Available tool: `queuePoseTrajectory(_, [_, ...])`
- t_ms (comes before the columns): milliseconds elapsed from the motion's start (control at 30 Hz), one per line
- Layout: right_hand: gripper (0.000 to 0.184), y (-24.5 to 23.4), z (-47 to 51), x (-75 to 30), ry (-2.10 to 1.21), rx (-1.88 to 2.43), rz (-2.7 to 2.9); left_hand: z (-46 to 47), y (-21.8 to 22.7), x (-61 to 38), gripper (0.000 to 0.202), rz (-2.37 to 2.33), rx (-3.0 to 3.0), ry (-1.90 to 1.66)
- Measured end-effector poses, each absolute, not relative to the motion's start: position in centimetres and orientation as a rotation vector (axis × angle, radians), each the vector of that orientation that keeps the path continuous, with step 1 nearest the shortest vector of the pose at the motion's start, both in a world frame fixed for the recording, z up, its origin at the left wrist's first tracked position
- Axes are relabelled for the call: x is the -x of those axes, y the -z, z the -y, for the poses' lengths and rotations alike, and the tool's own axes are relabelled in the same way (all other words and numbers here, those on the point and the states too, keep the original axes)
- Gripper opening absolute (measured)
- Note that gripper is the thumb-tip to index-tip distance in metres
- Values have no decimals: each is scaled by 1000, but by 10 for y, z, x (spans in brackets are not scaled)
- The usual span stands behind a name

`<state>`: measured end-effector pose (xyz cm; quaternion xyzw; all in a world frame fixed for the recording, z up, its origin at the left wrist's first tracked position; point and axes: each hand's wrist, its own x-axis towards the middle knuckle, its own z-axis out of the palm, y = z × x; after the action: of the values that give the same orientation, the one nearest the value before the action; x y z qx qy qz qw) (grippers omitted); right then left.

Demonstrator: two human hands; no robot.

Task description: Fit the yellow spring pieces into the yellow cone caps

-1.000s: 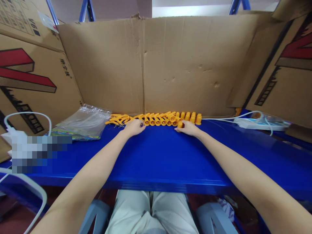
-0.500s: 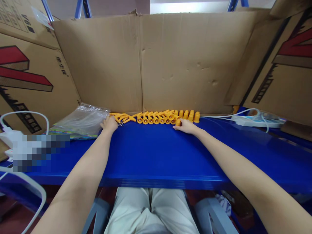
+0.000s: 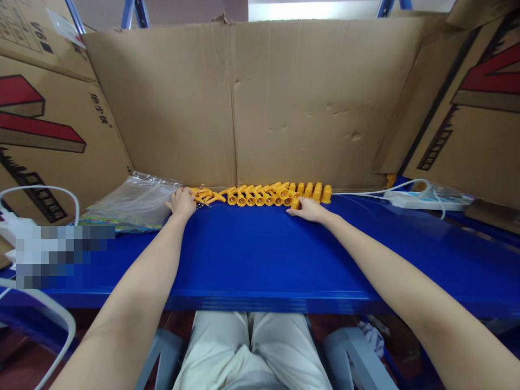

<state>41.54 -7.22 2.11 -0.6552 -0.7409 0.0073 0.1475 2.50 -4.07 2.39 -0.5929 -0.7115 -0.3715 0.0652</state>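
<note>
My left hand (image 3: pixel 182 203) reaches to the left end of a row of yellow plastic parts. Its fingers curl down over a small heap of slim, branched yellow pieces (image 3: pixel 208 195) with thin metal chains; what they grip is hidden. A yellow cup-shaped piece (image 3: pixel 295 203) is held in my right hand (image 3: pixel 309 210), between thumb and fingers, just above the table. Between the hands lie several yellow funnel-shaped parts (image 3: pixel 260 200), side by side with their round mouths toward me. Several yellow cups (image 3: pixel 326 194) stand upside down behind and right of my right hand.
The blue table (image 3: pixel 260 254) ends close before my lap. A tall cardboard sheet (image 3: pixel 309 103) walls off the back, with printed boxes (image 3: pixel 36 130) at the sides. Clear plastic bags (image 3: pixel 136 203) lie left of my left hand. A white power strip (image 3: pixel 430 201) with cables sits at right.
My left hand has shifted slightly up at the heap, and the chains beside its fingers now lie differently. My right hand keeps its place with the yellow cup-shaped piece.
</note>
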Motion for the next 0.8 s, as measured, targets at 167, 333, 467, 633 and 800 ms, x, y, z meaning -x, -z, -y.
queuePoseTrajectory(167, [36, -20, 72, -415, -32, 1901, 2134, 41, -35, -33, 16, 2034, 1690, 1470])
queuePoseTrajectory(333, [37, -19, 71, -413, 35, 1890, 2159, 42, -49, -50, 24, 1661, 1822, 1607])
queuePoseTrajectory(467, [31, -20, 74, -408, 142, 1862, 2174, 46, -52, -70, 24, 1456, 2059, 1376])
queuePoseTrajectory(633, [27, -23, 78, -400, 304, 1718, 2256, 60, -41, -99, 24, 1418, 2444, 837])
queuePoseTrajectory(800, [22, -23, 84, -385, 317, 1502, 2347, 76, -37, -127, 21, 1311, 2617, 679])
